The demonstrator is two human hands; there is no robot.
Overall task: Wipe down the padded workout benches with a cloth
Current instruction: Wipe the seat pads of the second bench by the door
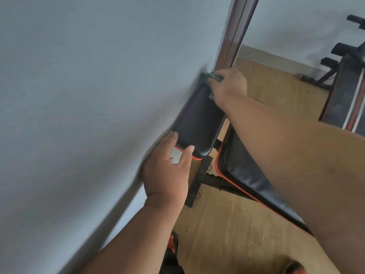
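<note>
At about 6 o'clock, nearest the camera, the left hand (167,171) braces the lower end of the smaller black pad (197,119), its fingers spread wide and curled lightly over the red-trimmed edge, thumb on the face of the pad. Just to the right, around 4 o'clock, the longer bench pad (246,175) runs diagonally over the wooden floor (227,224), with the black metal frame (199,180) showing between the two pads. Farther off, toward 12 o'clock, the right hand (229,86) presses a dark green cloth (215,78) against the top end of the smaller pad, close to the wall (79,95); its fingers are closed around the bunched cloth. At 2 o'clock, well apart, a second bench (347,95) stands by the far wall. The cloth looks light, soft and easily crumpled, so a bunched grip under the palm should suit it. The vinyl-like padding probably yields a little and may be slick when damp, and the hinged pad likely wobbles, so steadying its free edge seems sensible.
</note>
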